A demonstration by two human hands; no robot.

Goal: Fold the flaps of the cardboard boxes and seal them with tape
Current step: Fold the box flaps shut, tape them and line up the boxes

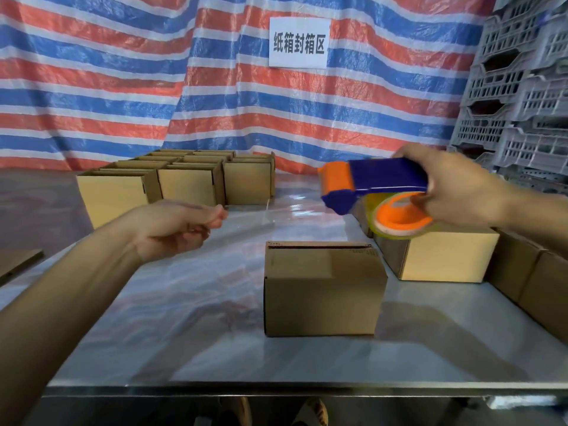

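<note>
A small cardboard box with its flaps folded down stands in the middle of the table. My right hand holds a blue and orange tape dispenser with a roll of clear tape, in the air above and right of the box. My left hand hovers left of the box, fingers and thumb pinched on the end of a clear tape strip that stretches across to the dispenser.
Several open boxes stand in rows at the far left of the shiny metal table. Closed boxes line the right side. Grey plastic crates are stacked at the right. A striped tarp with a sign hangs behind.
</note>
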